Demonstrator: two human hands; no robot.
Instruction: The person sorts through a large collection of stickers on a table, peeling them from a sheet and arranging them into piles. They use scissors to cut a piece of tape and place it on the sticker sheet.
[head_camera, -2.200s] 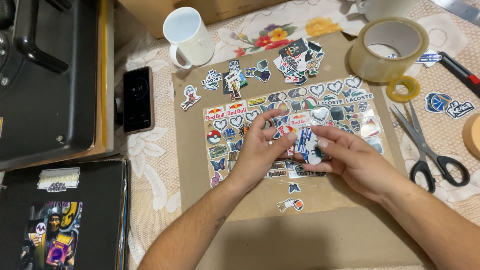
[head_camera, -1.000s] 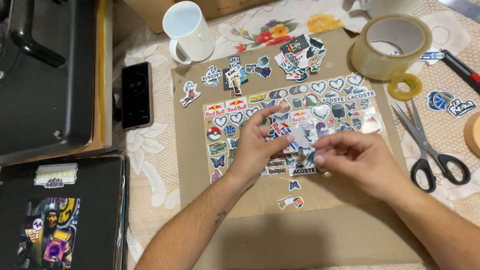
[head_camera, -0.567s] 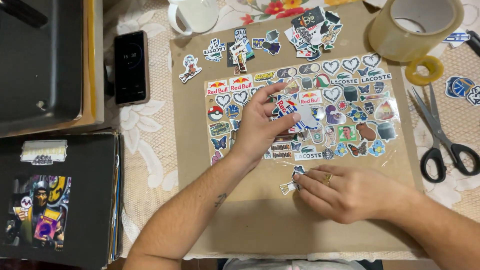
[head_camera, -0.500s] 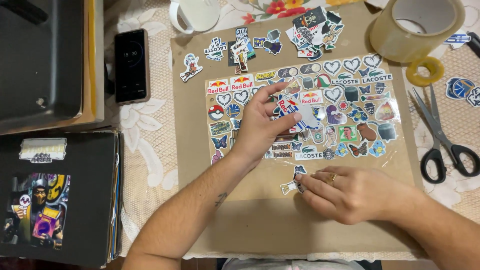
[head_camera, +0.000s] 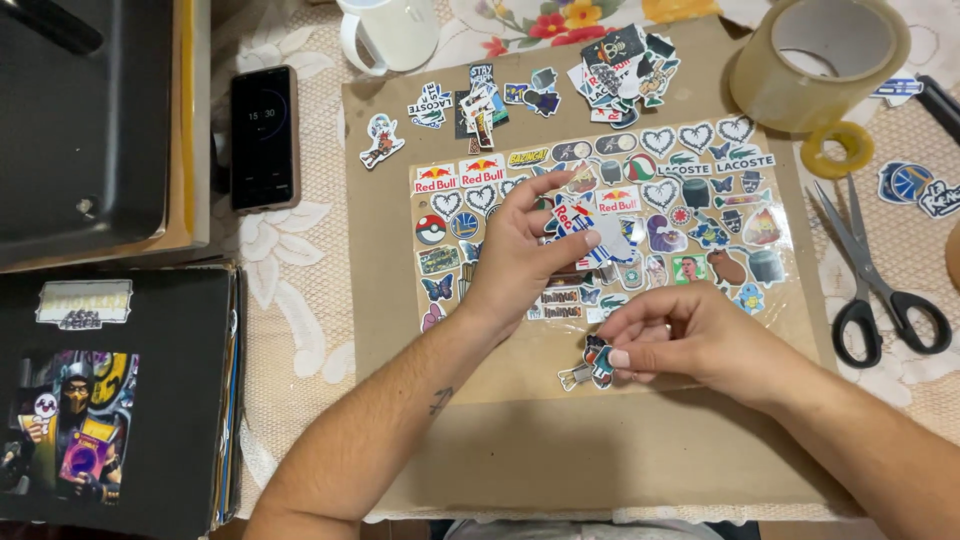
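Resting on the clear sticker sheet (head_camera: 600, 225) mid-cardboard, the left hand (head_camera: 520, 262) lies half-spread, pinching nothing; the right hand (head_camera: 680, 335) pinches a small sticker (head_camera: 596, 364) just below the sheet's lower edge.

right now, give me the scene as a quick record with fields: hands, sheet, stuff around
left hand: flat on the sticker sheet, thumb and fingers around one sticker
right hand: pinching small stickers just below the sheet
base: brown cardboard under the sheet
loose stickers: piled at the cardboard's top edge
right side: tape roll, scissors
left side: phone, black folder
top: white mug
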